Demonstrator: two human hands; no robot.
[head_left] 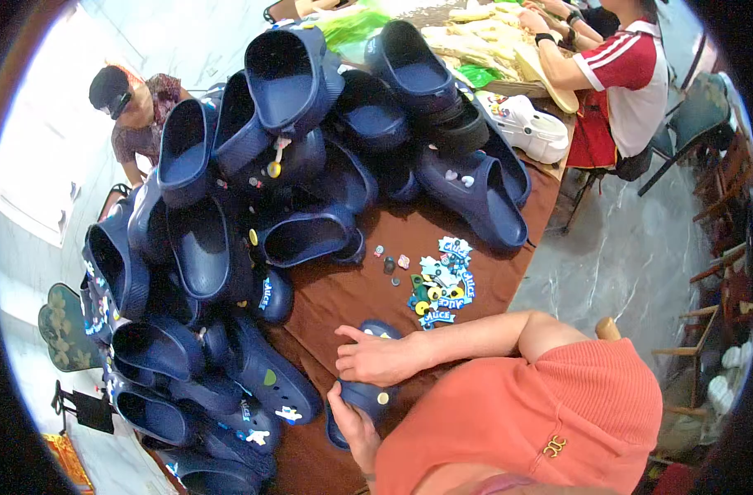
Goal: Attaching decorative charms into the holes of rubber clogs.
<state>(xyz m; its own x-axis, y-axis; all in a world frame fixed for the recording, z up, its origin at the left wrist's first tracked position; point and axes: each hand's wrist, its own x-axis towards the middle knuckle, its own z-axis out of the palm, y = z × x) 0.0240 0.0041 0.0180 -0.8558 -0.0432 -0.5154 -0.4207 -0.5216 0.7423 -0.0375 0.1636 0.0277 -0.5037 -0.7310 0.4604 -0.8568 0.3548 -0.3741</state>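
Note:
A navy clog (364, 398) lies at the table's near edge between my hands, with a small round yellow charm on it. My left hand (356, 425) grips its near side, the fingers partly hidden beneath. My right hand (381, 360) is closed over its upper part, one digit sticking out; whatever its fingertips press is hidden. Just past my right forearm is a small heap of shoe charms (444, 285), blue-and-white, yellow and green. A few loose charms (390, 264) lie to the left of that heap.
A high pile of navy clogs (203, 247) curves around the left and far sides of the brown-covered table (327, 301). One white clog (525, 124) stands at the far right. Two people, one seated (632, 82) and one at the left (141, 115), are beyond the table. Chairs line the right.

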